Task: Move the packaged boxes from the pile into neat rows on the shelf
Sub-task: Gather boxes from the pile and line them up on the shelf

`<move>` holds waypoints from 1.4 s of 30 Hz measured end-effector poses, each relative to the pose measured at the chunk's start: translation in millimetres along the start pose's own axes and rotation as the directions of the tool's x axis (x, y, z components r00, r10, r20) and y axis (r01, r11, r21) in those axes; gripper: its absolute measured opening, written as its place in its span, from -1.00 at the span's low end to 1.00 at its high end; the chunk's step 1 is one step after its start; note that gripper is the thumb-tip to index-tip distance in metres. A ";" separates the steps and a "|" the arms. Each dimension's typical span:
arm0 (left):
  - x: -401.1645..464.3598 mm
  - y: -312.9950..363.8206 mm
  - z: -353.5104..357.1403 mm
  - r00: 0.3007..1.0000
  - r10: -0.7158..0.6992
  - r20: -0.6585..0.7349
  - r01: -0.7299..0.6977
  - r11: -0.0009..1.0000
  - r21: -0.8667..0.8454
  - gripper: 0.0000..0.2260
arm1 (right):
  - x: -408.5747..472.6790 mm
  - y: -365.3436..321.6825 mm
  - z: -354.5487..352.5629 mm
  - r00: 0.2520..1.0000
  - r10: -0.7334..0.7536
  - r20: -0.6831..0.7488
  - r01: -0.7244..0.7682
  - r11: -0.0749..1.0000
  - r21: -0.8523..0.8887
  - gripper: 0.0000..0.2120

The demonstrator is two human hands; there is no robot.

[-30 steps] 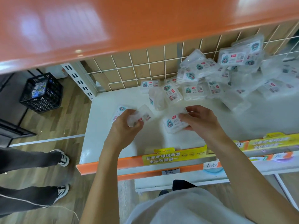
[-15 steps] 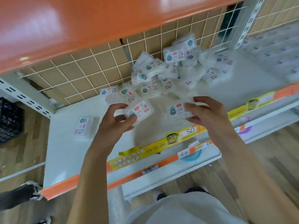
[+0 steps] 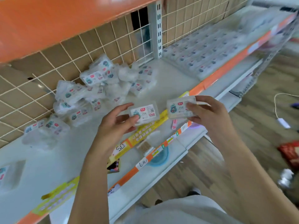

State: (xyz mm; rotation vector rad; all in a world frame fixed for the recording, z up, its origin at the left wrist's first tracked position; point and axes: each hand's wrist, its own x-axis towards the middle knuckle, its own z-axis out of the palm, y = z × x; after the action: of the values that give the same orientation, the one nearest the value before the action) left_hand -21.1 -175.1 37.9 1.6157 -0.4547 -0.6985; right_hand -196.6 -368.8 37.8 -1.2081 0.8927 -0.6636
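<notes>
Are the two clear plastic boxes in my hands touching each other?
Apart. The head view shows shelf edge and yellow label strip between the left hand's clear plastic box and the right hand's clear plastic box.

- White shelf (image 3: 169, 73), orange-edged along its front, is carrying the stock; a wire grid is backing it.
- Pile of packaged boxes (image 3: 97, 88) is lying heaped on the shelf's left part, against the grid.
- Loose boxes (image 3: 47, 126) are sitting at the pile's left foot, on the shelf surface.
- Single box (image 3: 4, 173) is lying alone at the far left, well apart from the pile.
- Neat rows of boxes (image 3: 203, 52) are lying flat on the shelf's right part, beyond the upright post; blurred.
- Yellow label strip (image 3: 145, 131) is running along the front edge.
</notes>
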 end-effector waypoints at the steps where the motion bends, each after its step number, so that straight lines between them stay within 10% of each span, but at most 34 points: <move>1: 5.0 1.3 17.6 1.000 0.002 0.011 -0.002 1.000 0.003 -0.66 | 4.1 -4.0 -16.0 1.000 -0.004 -0.004 0.004 1.000 0.002 -0.77; 18: 81.7 18.7 244.0 0.975 -0.014 0.220 0.015 1.000 -0.003 -0.67 | 92.6 -43.8 -215.6 0.986 -0.013 -0.167 0.018 0.999 0.033 -0.72; 42: 310.2 83.3 400.3 0.991 -0.009 0.133 0.005 0.999 0.032 -0.69 | 380.4 -112.4 -291.7 0.994 -0.021 -0.110 0.016 0.999 -0.049 -0.70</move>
State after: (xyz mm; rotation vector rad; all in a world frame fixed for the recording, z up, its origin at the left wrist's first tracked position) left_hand -51.2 -687.4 38.6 1.6070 -0.5602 -0.8115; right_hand -251.5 -858.1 31.3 -1.2331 0.9960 -0.7336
